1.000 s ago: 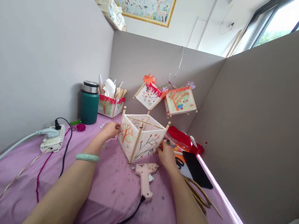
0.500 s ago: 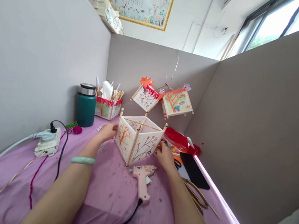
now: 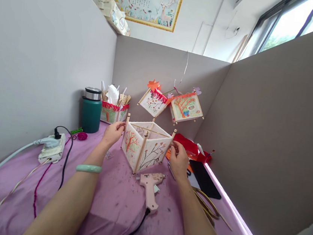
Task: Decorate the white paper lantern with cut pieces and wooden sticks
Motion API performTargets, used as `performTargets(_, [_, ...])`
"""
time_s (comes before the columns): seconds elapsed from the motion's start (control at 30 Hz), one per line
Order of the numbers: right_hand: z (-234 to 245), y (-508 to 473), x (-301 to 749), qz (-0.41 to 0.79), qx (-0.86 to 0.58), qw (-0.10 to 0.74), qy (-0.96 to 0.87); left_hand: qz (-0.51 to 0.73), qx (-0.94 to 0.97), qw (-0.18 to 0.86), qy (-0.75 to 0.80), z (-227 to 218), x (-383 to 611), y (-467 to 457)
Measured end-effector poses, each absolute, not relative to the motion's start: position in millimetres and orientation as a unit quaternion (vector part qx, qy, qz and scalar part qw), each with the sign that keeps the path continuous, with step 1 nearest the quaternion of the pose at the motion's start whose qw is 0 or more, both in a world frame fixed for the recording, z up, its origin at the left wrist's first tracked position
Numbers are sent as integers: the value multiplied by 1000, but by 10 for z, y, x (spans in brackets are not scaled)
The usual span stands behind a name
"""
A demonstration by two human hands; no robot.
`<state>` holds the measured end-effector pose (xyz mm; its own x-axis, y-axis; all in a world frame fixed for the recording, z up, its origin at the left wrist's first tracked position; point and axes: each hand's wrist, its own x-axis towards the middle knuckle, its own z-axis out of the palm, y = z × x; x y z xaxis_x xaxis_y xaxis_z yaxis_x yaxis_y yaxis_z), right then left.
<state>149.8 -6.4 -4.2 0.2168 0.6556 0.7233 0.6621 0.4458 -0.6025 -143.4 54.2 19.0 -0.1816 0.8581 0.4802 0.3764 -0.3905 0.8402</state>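
In the middle of the pink cloth stands a box-shaped paper lantern (image 3: 154, 153), with white drawn-on panels and wooden corner sticks. Its top is uncovered, and a thin stick runs diagonally across it. My left hand (image 3: 113, 133) has its fingers closed at the left corner stick, near the top. At the right corner, my right hand (image 3: 180, 159) is curled with fingertips against the edge; part of that grip is hidden. Just in front of the lantern lies a pink glue gun (image 3: 148, 192), its black cord trailing toward me.
Two finished lanterns, one on the left (image 3: 154, 103) and one on the right (image 3: 186, 107), hang behind. A green flask (image 3: 90, 113) and a stick holder (image 3: 114, 112) stand back left. A power strip (image 3: 51, 151) lies left; gold scissors (image 3: 208, 206) and a black slab (image 3: 205, 179) lie right.
Both hands have slid upward along the lantern's left and right corners. The lantern has stayed standing in about the same place, and the glue gun has not moved.
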Motion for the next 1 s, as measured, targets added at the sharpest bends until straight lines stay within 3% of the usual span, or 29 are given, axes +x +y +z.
performTargets(0.33, [19, -146, 1448, -18, -520, 577, -630, 545, 615, 171, 543, 174, -1429, 553])
performTargets(0.53, [387, -193, 1314, -52, -456, 573, -679, 544, 625, 159, 537, 155, -1423, 565])
performTargets(0.67, [788, -53, 1152, -68, -459, 466, -753, 542, 639, 158, 522, 140, -1404, 575])
performTargets(0.83, [1108, 113, 921, -117, -530, 213, -813, 536, 631, 152, 540, 123, -1409, 605])
performTargets(1.0, [1219, 181, 808, -100, -535, 131, -828, 529, 620, 157, 557, 113, -1426, 618])
